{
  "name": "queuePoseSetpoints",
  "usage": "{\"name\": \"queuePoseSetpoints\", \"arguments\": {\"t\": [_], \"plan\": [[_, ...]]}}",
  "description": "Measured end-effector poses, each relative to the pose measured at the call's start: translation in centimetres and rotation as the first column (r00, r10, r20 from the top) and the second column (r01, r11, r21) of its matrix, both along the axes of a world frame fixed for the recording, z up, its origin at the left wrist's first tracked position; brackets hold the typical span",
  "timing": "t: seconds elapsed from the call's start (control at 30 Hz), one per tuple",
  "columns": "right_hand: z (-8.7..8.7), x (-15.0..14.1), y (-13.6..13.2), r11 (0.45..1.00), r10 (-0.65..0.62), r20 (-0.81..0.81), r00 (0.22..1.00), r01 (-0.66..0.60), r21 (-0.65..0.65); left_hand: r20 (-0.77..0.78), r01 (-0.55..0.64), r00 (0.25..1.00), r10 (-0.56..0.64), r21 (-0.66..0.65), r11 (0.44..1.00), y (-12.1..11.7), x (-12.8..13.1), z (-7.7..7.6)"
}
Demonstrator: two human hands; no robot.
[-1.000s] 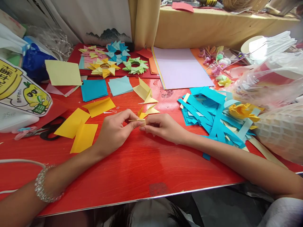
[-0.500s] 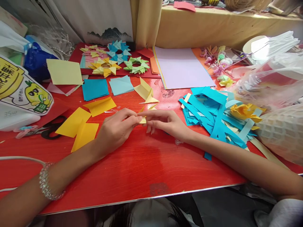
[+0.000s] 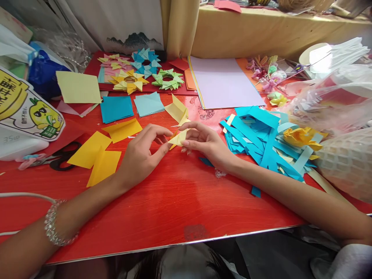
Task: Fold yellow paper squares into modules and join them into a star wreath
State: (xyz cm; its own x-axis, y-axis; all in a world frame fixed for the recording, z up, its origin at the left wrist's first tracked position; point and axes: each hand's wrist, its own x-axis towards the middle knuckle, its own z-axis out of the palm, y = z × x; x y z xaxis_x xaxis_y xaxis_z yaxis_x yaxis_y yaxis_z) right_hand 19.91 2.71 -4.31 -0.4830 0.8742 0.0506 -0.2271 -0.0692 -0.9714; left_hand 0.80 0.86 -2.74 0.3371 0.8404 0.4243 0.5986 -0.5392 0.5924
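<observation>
A small folded pale yellow paper piece (image 3: 178, 138), pointed at its left end, is pinched between the thumb and fingers of my right hand (image 3: 210, 145). My left hand (image 3: 143, 153) is beside it, thumb and index finger apart; the paper's point reaches its thumb tip, and whether they touch is hard to tell. Behind my hands lies a pale yellow folded sheet (image 3: 175, 108), with another folded piece partly hidden by my right fingers. An orange-yellow folded piece (image 3: 173, 146) shows just behind the held paper. Near my left hand are several yellow paper sheets (image 3: 90, 149).
Blue paper strips (image 3: 252, 135) are heaped right of my right hand. Blue squares (image 3: 116, 109) and light blue squares (image 3: 148, 104) lie behind. Folded paper rings (image 3: 167, 80) and a lilac sheet stack (image 3: 223, 83) are farther back. Black-handled scissors (image 3: 64, 157) lie left.
The folded paper has passed from my left fingers' pinch into my right hand's, and its triangular face now shows. My left thumb and index finger have spread apart.
</observation>
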Motion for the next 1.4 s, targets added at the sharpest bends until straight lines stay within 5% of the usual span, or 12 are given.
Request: {"name": "queuePoseSetpoints", "arguments": {"t": [0.2, 0.5, 0.87, 1.4], "plan": [[-0.3, -0.3, 0.1, 0.999, -0.041, -0.02, 0.999, 0.04, -0.025, -0.019, 0.039, 0.999, -0.041, -0.085, 0.996, 0.1, 0.1, 0.2], [0.0, -0.3, -0.9, 0.984, 0.023, 0.331, 0.943, -0.08, 0.16, -0.005, 0.048, 0.999, -0.048, -0.009, 0.999, 0.0, -0.1, 0.1], [0.0, -0.1, -0.8, 0.985, -0.124, 0.236, 0.964, 0.09, 0.148, 0.035, 0.044, 0.999, -0.04, -0.128, 0.991, 0.1, 0.1, 0.2], [0.2, -0.1, -1.3, 0.974, -0.135, 0.343, 0.93, 0.061, 0.218, 0.001, 0.076, 0.997, -0.076, -0.052, 0.996, 0.1, -0.2, -0.1]]}}
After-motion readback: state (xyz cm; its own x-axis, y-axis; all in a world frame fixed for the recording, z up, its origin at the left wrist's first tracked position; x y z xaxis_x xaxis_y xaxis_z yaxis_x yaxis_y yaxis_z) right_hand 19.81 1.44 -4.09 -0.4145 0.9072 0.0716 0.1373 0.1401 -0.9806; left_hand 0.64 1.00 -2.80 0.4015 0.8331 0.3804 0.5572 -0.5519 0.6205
